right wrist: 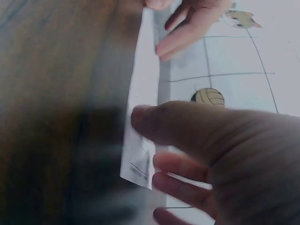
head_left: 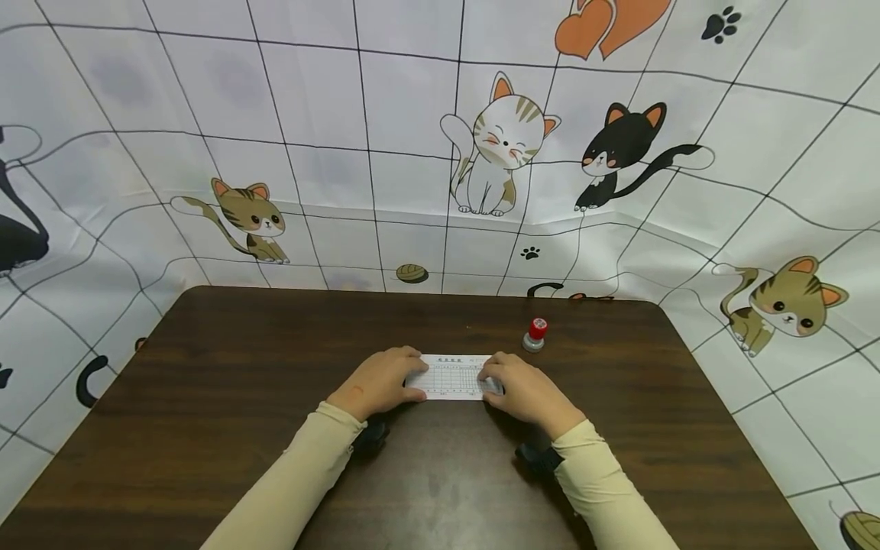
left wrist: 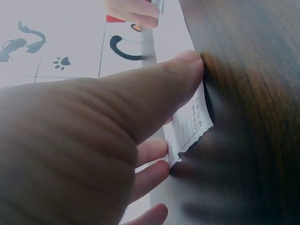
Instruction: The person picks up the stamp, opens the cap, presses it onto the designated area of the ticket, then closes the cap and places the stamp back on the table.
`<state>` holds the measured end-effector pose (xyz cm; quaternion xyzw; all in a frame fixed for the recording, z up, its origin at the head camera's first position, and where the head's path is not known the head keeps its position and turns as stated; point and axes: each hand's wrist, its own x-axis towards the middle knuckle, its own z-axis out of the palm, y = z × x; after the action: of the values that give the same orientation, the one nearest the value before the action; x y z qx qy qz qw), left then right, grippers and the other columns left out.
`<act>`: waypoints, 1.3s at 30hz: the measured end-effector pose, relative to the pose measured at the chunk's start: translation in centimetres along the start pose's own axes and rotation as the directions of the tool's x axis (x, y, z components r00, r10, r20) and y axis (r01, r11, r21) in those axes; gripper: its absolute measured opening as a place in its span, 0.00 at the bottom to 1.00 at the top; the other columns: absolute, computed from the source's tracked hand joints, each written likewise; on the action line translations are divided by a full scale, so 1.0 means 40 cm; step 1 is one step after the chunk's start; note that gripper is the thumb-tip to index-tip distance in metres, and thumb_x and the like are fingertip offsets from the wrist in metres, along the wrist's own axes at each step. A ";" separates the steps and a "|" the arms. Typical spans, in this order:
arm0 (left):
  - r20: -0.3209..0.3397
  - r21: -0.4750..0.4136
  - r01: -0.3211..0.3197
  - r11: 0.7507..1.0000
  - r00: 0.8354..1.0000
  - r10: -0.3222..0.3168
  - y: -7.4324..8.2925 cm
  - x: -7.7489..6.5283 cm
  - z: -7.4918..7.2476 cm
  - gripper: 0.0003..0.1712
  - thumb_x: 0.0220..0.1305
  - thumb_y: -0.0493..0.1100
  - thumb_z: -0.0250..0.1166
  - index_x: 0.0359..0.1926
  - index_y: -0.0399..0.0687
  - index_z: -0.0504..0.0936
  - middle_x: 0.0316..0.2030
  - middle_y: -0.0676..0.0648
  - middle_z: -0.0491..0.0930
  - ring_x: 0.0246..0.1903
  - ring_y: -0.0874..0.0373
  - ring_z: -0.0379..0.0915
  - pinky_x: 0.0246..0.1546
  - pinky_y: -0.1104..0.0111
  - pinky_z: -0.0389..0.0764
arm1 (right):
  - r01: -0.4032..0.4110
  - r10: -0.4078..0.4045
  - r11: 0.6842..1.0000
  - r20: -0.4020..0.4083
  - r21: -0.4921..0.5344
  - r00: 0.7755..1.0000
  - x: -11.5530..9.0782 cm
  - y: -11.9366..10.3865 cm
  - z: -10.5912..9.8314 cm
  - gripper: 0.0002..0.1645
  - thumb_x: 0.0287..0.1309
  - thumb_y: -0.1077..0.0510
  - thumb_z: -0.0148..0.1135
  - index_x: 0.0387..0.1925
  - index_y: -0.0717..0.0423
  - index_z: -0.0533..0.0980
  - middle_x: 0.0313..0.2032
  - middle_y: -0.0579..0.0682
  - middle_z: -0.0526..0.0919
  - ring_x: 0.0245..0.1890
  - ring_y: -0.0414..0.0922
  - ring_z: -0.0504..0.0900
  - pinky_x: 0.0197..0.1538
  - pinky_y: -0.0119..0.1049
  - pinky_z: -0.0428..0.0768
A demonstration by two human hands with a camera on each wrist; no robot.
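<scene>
A white paper form (head_left: 450,377) with a printed table lies crosswise before me, close over the tabletop. My left hand (head_left: 381,382) holds its left end, thumb at the near edge and fingers at the far edge. That end has a ragged, torn edge in the left wrist view, with small print near the thumb (left wrist: 180,70). At the other end, my right hand (head_left: 525,389) grips the form the same way; a straight-cut corner of the paper (right wrist: 136,174) shows below the thumb in the right wrist view.
A small stamp (head_left: 535,334) with a red top and pale base stands on the table just beyond my right hand. The dark wooden table (head_left: 241,367) has rounded far corners. Behind it hangs a white sheet (head_left: 406,183) printed with cats and grid lines.
</scene>
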<state>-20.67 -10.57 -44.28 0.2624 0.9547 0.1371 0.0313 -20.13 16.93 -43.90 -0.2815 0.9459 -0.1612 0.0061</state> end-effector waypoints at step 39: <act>0.002 -0.088 0.103 0.991 0.995 -0.103 0.002 -0.013 -0.049 0.36 0.66 0.59 0.72 0.70 0.51 0.77 0.65 0.45 0.77 0.64 0.48 0.75 0.64 0.50 0.76 | -0.307 0.347 0.937 -0.323 0.169 0.881 -0.009 0.152 -0.065 0.18 0.66 0.61 0.68 0.55 0.64 0.79 0.43 0.61 0.83 0.40 0.56 0.82 0.45 0.53 0.82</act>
<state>-20.44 -11.23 -42.38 0.2110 0.9600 0.1776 0.0488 -23.32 22.73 -43.34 -0.0841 0.9551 -0.2583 -0.1180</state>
